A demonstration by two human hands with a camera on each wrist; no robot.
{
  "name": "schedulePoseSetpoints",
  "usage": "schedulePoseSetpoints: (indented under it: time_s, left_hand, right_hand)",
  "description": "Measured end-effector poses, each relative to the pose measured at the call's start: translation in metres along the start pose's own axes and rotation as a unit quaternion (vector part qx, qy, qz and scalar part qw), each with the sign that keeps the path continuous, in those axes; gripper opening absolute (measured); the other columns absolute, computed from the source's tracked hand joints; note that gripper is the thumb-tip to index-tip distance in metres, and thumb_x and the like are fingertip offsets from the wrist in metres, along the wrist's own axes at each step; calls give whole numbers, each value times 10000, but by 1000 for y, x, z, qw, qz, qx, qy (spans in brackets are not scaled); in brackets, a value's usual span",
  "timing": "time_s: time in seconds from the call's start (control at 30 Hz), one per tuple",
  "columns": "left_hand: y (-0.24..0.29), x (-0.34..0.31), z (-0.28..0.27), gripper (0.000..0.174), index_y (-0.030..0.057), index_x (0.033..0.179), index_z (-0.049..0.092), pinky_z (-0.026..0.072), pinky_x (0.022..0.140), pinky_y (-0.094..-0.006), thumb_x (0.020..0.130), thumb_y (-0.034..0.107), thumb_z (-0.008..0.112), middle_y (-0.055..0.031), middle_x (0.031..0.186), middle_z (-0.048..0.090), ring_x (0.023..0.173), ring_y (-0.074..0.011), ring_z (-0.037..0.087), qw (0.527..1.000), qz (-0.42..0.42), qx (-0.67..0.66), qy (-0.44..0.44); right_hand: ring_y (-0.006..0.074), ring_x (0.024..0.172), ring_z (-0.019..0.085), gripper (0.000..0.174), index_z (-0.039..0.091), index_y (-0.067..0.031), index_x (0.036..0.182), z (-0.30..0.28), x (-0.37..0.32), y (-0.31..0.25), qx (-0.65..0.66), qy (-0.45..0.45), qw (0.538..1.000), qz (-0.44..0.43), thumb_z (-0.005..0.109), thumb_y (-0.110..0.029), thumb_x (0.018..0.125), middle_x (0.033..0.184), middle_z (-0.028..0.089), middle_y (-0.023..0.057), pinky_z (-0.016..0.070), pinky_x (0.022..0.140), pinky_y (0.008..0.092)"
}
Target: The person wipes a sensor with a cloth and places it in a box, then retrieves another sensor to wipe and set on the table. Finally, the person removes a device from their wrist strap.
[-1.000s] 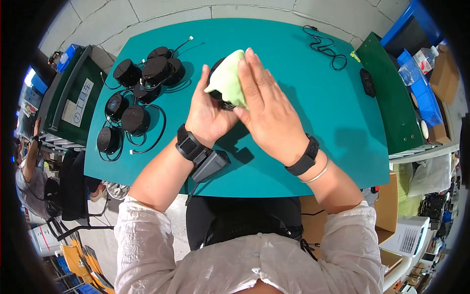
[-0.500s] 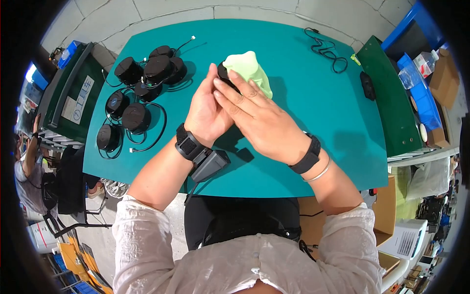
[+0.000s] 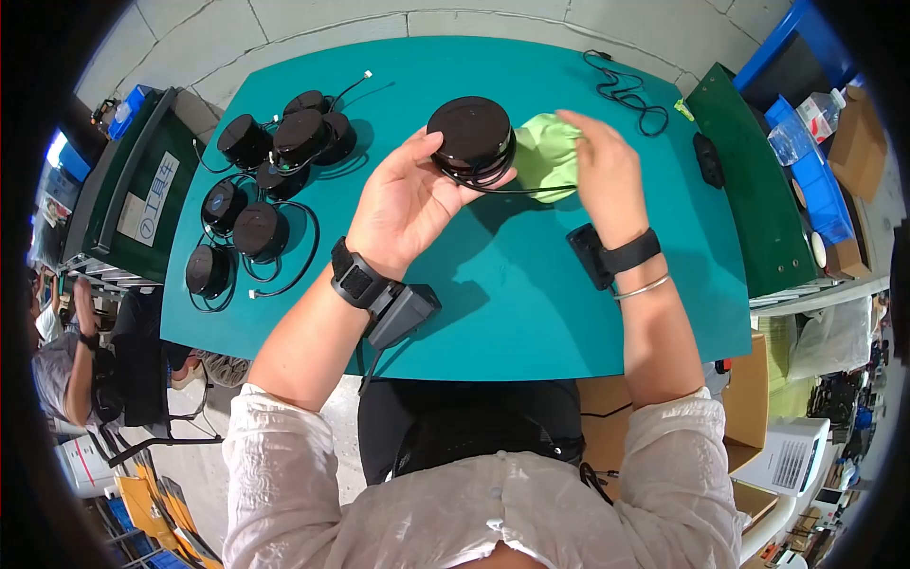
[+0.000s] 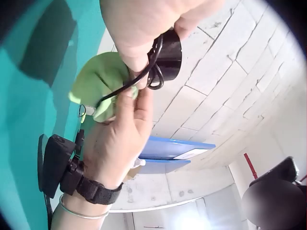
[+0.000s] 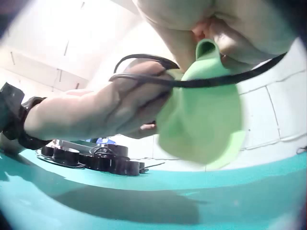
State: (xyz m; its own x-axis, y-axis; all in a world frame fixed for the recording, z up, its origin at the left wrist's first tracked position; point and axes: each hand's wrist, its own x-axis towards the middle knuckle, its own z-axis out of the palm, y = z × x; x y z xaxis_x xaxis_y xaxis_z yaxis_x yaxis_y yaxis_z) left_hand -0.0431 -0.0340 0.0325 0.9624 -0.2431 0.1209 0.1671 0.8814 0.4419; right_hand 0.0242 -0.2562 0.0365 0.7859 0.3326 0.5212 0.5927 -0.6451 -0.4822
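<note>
My left hand [image 3: 403, 213] holds a black puck-shaped device [image 3: 469, 133] above the table, its thumb on the near left side and its fingers underneath. A thin black cable [image 3: 536, 192] loops round the lower part of the device and stretches across to my right hand [image 3: 611, 180]. That hand pinches a light green cloth [image 3: 548, 156], which hangs to the right of the device. In the left wrist view, a pale connector [image 4: 88, 111] dangles at the cable's end beside the cloth. The right wrist view has the cable crossing in front of the cloth [image 5: 206, 115].
Several similar black devices [image 3: 261, 230] with cables cluster on the left of the green table [image 3: 531, 313]. A coiled black cord [image 3: 635, 95] lies at the back right, with a small black object [image 3: 708, 159] near the right edge. Cabinets flank both sides.
My right hand has moved right, off the device, bringing the cloth with it. The device's top, earlier covered by cloth and hand, now shows, and the cable is drawn out sideways.
</note>
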Motion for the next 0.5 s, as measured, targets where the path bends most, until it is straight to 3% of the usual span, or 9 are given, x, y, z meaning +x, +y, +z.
schedulePoseSetpoints:
  time_s: [0.07, 0.13, 0.2, 0.27, 0.3, 0.37, 0.4, 0.43, 0.5]
  left_hand:
    - [0, 0, -4, 481, -59, 1366, 345, 406, 1064, -576, 958, 146, 496, -231, 1403, 407, 1287, -368, 438, 999, 5, 31, 12]
    - [-1, 0, -5, 465, -68, 1346, 358, 392, 1067, -594, 954, 139, 500, -233, 1396, 415, 1279, -361, 447, 990, 17, 135, 39]
    - [-1, 0, -6, 445, -76, 1326, 373, 388, 1072, -590, 955, 136, 496, -231, 1384, 430, 1275, -355, 452, 990, 19, 136, 41]
    - [0, 2, -9, 426, -85, 1307, 389, 383, 1077, -587, 956, 133, 493, -229, 1373, 445, 1271, -350, 457, 990, 20, 137, 41]
    - [3, 4, -13, 409, -86, 1295, 402, 374, 1084, -586, 958, 129, 489, -225, 1360, 461, 1269, -351, 458, 993, 39, 104, 37]
    - [12, 7, -19, 392, -86, 1283, 414, 365, 1092, -586, 960, 125, 484, -222, 1347, 477, 1267, -352, 458, 995, 57, 73, 33]
    - [17, 8, -20, 385, -83, 1281, 422, 349, 1102, -586, 962, 122, 481, -221, 1339, 486, 1268, -355, 456, 994, 89, 52, 46]
    - [21, 7, -20, 377, -80, 1279, 430, 334, 1113, -585, 963, 120, 478, -220, 1330, 495, 1269, -358, 454, 991, 120, 30, 59]
    - [27, 5, -17, 399, -73, 1305, 400, 299, 1127, -603, 960, 109, 482, -222, 1358, 465, 1284, -365, 435, 988, 134, 43, 65]
  right_hand:
    - [368, 1075, 587, 310, 599, -5, 1183, 2, 0, 8, -94, 118, 987, -54, 526, -13, 882, 1161, 631, 170, 499, 909, 423]
    - [343, 1042, 607, 277, 614, 1, 1151, 4, 0, 3, -119, 140, 980, -78, 524, -23, 890, 1119, 649, 152, 510, 884, 406]
    - [318, 1010, 628, 249, 630, 6, 1120, -1, -1, -8, -143, 162, 972, -96, 521, -33, 899, 1077, 667, 135, 521, 859, 388]
    - [224, 881, 663, 217, 643, 17, 1055, -17, 0, -30, 166, 69, 983, 41, 503, -26, 895, 998, 679, 123, 531, 752, 316]
    - [224, 881, 663, 217, 643, 17, 1055, -21, -1, -32, 166, 69, 983, 41, 503, -26, 895, 998, 679, 123, 531, 752, 316]
    - [82, 708, 639, 221, 666, -28, 1034, -26, -4, -36, 323, -220, 916, 89, 509, -56, 881, 941, 679, 75, 440, 547, 200]
    - [75, 613, 612, 208, 669, -30, 983, -22, -6, -45, 345, -307, 880, 112, 512, -50, 848, 885, 682, 79, 378, 475, 186]
    - [86, 621, 617, 215, 680, -17, 1020, -15, -9, -46, 345, -392, 844, 118, 524, -76, 883, 874, 685, 78, 410, 487, 202]
    - [121, 718, 647, 327, 588, 4, 1228, 8, -15, -44, 285, -458, 834, 117, 542, -138, 938, 1034, 666, 120, 456, 545, 223]
